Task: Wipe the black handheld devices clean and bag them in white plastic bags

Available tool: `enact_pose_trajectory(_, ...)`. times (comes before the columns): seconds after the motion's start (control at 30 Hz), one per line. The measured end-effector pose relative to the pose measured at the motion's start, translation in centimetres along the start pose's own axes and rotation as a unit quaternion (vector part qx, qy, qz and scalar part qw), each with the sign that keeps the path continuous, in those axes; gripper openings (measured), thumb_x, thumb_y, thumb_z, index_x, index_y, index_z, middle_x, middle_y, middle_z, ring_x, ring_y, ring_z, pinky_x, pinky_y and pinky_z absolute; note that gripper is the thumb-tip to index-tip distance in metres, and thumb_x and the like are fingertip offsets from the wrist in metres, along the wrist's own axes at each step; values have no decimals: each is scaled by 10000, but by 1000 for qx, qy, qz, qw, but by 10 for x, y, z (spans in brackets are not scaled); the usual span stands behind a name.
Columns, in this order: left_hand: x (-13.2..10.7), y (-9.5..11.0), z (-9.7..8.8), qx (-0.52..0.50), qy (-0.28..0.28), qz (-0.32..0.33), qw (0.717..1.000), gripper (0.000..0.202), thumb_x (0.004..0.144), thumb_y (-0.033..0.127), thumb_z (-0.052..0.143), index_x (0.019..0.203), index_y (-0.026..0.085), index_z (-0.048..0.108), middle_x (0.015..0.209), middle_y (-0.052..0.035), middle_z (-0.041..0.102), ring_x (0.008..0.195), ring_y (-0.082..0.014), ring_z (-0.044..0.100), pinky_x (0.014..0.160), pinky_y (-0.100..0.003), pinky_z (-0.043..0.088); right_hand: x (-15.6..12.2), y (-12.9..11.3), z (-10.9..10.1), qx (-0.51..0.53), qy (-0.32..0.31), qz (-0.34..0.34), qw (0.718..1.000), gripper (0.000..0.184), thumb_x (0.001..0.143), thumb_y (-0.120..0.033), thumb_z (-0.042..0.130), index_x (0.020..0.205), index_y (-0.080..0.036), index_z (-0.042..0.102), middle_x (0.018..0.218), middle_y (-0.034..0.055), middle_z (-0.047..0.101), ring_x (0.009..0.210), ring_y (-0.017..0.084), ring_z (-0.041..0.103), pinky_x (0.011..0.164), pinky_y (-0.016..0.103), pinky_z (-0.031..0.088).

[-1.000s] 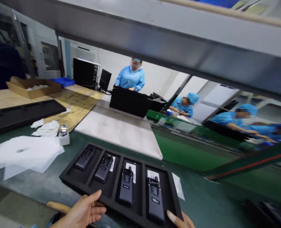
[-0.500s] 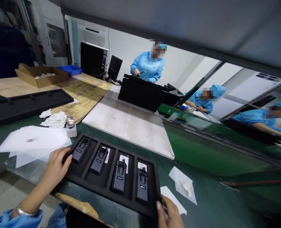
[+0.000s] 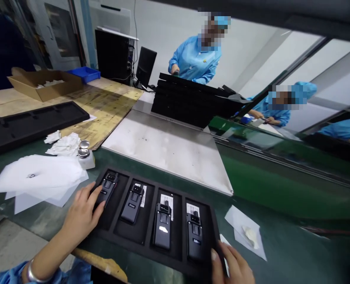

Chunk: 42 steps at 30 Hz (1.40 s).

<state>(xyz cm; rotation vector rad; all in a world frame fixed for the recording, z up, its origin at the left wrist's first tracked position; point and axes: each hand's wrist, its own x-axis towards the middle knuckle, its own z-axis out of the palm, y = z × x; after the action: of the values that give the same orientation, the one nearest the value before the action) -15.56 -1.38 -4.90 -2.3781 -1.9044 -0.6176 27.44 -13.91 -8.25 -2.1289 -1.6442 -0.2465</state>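
A black foam tray (image 3: 148, 236) with several compartments lies in front of me, and a dark handheld two-way radio (image 3: 162, 232) rests face-up in each visible compartment. White labels (image 3: 192, 209) show beside the antennas of some radios. My left hand (image 3: 82, 209) reaches over the tray's left rim, its thumb and fingers around the lower part of the leftmost radio (image 3: 108, 185), which they partly hide. At the near right corner, my right hand (image 3: 234, 264) grips the tray's rim between thumb and fingers.
Left of the tray lie white sheets (image 3: 36, 173), crumpled tissues (image 3: 64, 145) and a metal-capped bottle (image 3: 86, 156). A white board (image 3: 163, 146) and stacked black trays (image 3: 182, 100) are beyond. Another black tray (image 3: 36, 122) sits left. Co-workers (image 3: 197, 59) work behind.
My left hand has moved from the tray's left rim onto the leftmost radio. My right hand stays on the right rim. The view has shifted, and the tray appears farther right.
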Motion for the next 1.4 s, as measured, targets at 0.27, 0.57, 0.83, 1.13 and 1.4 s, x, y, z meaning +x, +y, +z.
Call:
enact_pose_trajectory(0.27,43,32,1,147,-61,16,987,612,904,363,544,1413,39,440,1128,-229,598,1026,-365,544,845,-452,482,29,-67,18,14,-114,92,989,689,939,-576,256,1344,-87,521,1327,200,504,1166,363,499,904,473,470)
enact_pose_trajectory(0.57,49,39,4,121,-125,-19,985,711,883,364,571,1496,109,317,1001,-148,626,992,-334,573,805,-403,480,31,-46,13,-35,-159,71,984,706,912,-513,278,1398,-25,430,1349,248,461,1133,395,511,928,498,448)
enact_pose_trajectory(0.83,79,23,-11,-8,-30,-111,993,789,889,498,543,1516,154,209,1172,-150,610,1067,-313,607,851,-393,498,58,-36,10,89,-38,90,991,813,834,-641,456,1421,-81,396,1269,225,517,1146,376,515,937,501,444)
enact_pose_trajectory(1.13,82,80,2,72,-67,25,995,687,928,393,531,1499,85,307,1154,-177,595,1099,-332,521,918,-425,468,77,-89,14,36,-27,34,998,675,926,-549,342,1369,-57,474,1352,243,449,1209,403,422,944,528,418)
enact_pose_trajectory(1.4,38,128,22,60,-119,75,988,666,872,326,606,1474,137,393,1258,-209,568,1113,-349,513,902,-452,451,41,-159,23,50,-189,-13,981,535,949,-329,376,1430,-103,442,1434,190,428,1164,343,481,973,491,449)
